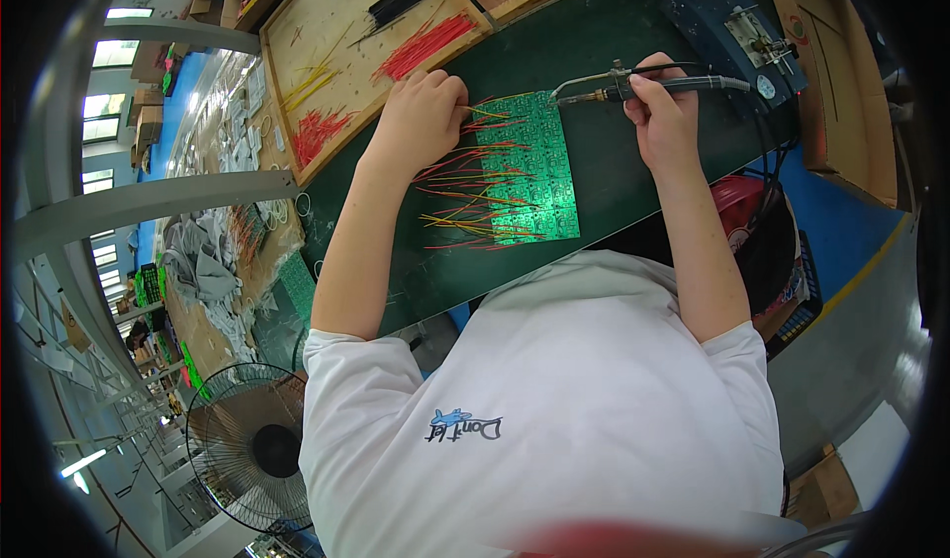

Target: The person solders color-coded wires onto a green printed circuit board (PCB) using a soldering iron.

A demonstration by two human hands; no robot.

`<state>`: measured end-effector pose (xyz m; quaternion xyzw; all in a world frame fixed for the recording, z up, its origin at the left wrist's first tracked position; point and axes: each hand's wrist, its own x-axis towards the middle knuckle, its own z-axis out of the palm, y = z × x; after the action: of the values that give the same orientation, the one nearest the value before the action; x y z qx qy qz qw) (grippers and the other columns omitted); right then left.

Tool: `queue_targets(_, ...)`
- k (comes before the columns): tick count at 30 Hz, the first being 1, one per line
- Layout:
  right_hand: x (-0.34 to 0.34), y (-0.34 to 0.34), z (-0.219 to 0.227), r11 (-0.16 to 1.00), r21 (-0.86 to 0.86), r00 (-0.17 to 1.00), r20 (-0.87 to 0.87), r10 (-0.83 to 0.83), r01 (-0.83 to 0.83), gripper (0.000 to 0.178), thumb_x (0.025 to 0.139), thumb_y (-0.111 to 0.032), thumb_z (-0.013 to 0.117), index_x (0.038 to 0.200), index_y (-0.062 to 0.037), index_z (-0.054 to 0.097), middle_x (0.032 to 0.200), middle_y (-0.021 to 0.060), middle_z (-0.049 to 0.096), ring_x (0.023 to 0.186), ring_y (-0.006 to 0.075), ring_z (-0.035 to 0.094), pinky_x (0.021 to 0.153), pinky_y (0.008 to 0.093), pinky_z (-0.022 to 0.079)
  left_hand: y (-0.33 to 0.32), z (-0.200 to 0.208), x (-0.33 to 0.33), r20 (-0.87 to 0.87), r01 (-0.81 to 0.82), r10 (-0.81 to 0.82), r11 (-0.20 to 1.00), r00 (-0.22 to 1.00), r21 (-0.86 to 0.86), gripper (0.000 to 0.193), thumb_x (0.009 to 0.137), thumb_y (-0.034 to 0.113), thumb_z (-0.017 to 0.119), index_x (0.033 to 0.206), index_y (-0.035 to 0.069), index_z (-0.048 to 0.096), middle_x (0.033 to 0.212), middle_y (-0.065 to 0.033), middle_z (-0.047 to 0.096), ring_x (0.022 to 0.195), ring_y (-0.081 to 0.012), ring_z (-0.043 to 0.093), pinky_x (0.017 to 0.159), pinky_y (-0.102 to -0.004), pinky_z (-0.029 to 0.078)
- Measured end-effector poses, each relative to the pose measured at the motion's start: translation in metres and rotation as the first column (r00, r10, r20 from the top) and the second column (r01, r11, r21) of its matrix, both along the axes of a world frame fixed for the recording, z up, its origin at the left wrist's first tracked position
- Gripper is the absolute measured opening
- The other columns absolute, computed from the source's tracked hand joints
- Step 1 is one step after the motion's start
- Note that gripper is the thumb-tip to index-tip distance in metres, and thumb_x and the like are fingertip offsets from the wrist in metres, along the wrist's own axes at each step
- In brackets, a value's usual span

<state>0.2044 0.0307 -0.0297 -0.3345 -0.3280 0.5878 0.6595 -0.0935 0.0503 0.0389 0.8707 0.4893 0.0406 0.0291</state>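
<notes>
A: What is standing at far left?
B: A fan [272, 449]. To its right, a tray [332, 14] is holding black, yellow and red wires [426, 48].
A: Report the left hand [416, 118].
B: It is hovering at the upper-left corner of the board [549, 177]. Its fingers are bending close together beside a yellow lead [485, 112]; I cannot tell whether their tips are pinching it.
A: Where is the board lying?
B: It is lying flat on the green counter [623, 187], between the hands. Red and yellow leads are projecting leftward from it.
A: And the right hand [665, 113]?
B: Its fingers are gripping the iron [614, 92] firmly. The tip is pointing left, at the board's upper-right corner; contact is remaining unclear.
A: Farther right?
B: A blue machine [708, 39] is standing beside a carton [841, 93].
</notes>
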Motion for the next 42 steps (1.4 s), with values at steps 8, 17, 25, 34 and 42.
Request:
queue_targets(8,-0.001,-0.001,0.004,0.999,-0.038,1.0,0.009,-0.025,0.025,0.007,0.087,-0.005,0.065,0.085,-0.0065,0.059,0.074,-0.0004,0.056,0.057,0.0047,0.052,0.048,0.0187,0.038,-0.001,-0.007,-0.005,0.052,-0.073,0.071,0.996,0.996,0.043,0.012,0.086,0.001,0.06,0.097,0.003,0.056,0.094,-0.0153,0.062,0.096,-0.0362,0.061,0.084,-0.0455,0.048)
queue_targets(17,-0.005,0.005,0.003,1.0,-0.014,1.0,-0.008,0.012,-0.012,0.007,0.087,-0.004,0.064,0.085,-0.0075,0.059,0.075,-0.0016,0.054,0.056,0.0042,0.051,0.048,0.0177,0.037,0.001,0.01,-0.023,0.332,-0.299,0.252,0.949,0.909,0.1,0.011,0.084,-0.003,0.061,0.093,0.002,0.056,0.087,-0.0186,0.064,0.088,-0.0404,0.063,0.077,-0.0478,0.049)
queue_targets(25,0.001,0.003,-0.004,1.0,-0.011,0.998,-0.058,0.006,-0.007,0.008,0.088,0.001,0.062,0.087,-0.0058,0.058,0.074,-0.0009,0.053,0.055,0.0044,0.046,0.048,0.0186,0.035,0.017,0.022,-0.1,0.33,-0.364,0.253,0.868,0.909,0.337,0.006,0.085,-0.001,0.062,0.089,0.0,0.057,0.085,-0.0205,0.065,0.084,-0.0419,0.062,0.074,-0.0467,0.049)
queue_targets(34,-0.002,0.003,0.001,0.999,-0.034,0.999,-0.042,-0.011,0.009,0.007,0.089,0.001,0.062,0.092,-0.0049,0.058,0.076,0.0003,0.055,0.057,0.0053,0.05,0.049,0.0198,0.037,-0.016,0.002,-0.168,0.453,-0.614,0.498,0.776,0.739,0.147,0.007,0.084,0.0,0.065,0.091,0.002,0.063,0.078,-0.0169,0.068,0.077,-0.0328,0.069,0.07,-0.0395,0.053)
queue_targets(42,-0.001,0.005,-0.003,1.0,-0.02,1.0,-0.027,0.001,-0.001,0.006,0.09,0.001,0.061,0.092,-0.0047,0.059,0.075,0.0001,0.054,0.056,0.0062,0.05,0.049,0.021,0.036,-0.025,0.004,-0.186,0.41,-0.632,0.545,0.768,0.731,0.106,0.018,0.084,-0.001,0.065,0.101,0.005,0.065,0.082,-0.0143,0.071,0.08,-0.0307,0.07,0.073,-0.0392,0.054)
